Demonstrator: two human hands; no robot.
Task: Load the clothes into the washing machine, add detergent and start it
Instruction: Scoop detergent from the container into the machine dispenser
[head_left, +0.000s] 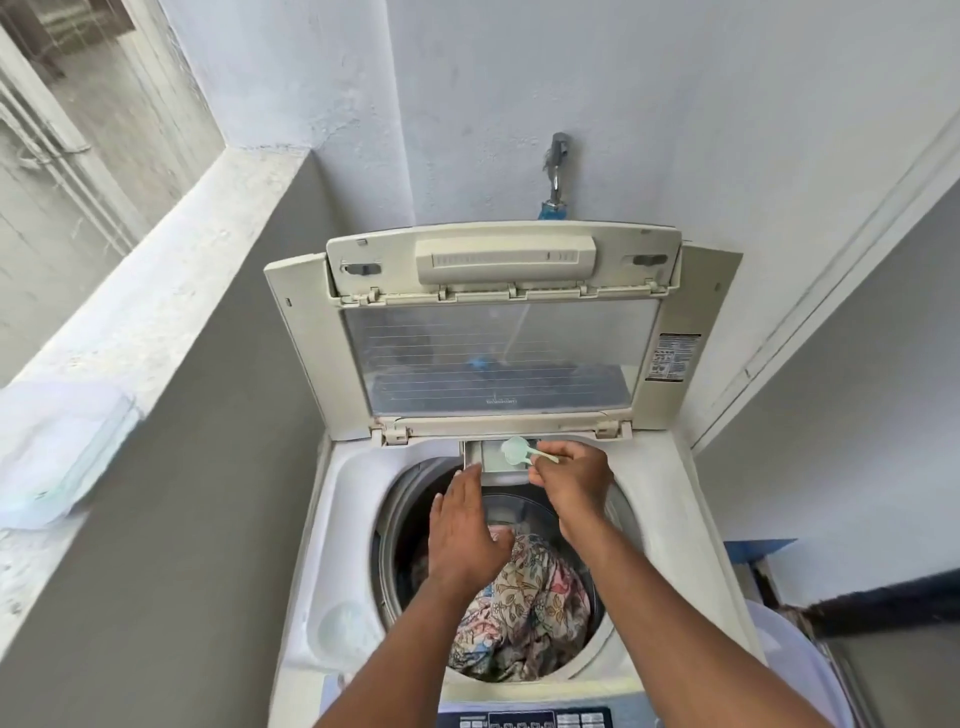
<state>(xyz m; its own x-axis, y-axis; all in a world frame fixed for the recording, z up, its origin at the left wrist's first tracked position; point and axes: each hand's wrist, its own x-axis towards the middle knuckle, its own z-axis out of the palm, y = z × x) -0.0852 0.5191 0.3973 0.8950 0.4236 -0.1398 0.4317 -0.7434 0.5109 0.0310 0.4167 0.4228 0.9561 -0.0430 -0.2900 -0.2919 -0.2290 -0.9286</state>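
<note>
Holding scoop: right hand (571, 475) pinches the pale green scoop (519, 451) by its handle, bowl over the detergent drawer (491, 460).
Left hand (465, 530): fingers straight, tips touching the drawer's front edge.
Clothes (524, 608): floral fabric inside the drum.
Washing machine (670, 519): lid (498, 353) raised upright.

drum mouth (597, 660) open, raised lid (498, 358) behind, perhaps clear

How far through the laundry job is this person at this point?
Done: patterned clothes lie in the drum, lid up. In hand: the right hand holds a pale green scoop over the open detergent drawer; the left hand touches the drawer. Left: closing up and starting at the control panel.
</note>
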